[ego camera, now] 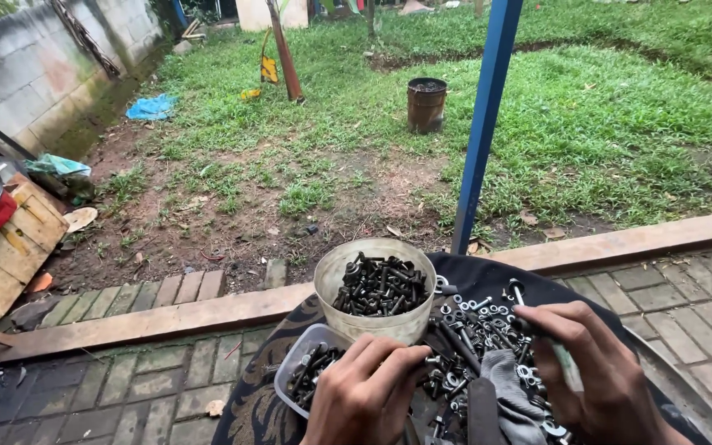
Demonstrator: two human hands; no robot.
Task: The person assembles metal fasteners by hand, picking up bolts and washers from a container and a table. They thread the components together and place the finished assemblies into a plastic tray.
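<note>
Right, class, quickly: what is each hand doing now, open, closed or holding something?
Left hand: curled over the pile of bolts; grip cannot be told.
Right hand: closed on a slim tool.

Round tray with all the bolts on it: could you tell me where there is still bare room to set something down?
Little bare room. The tray shows bare cloth only on its left, beside the clear tub, and a strip at the far rim behind the beige bucket. The middle is crowded with loose bolts and washers, under the left hand and right hand.
</note>
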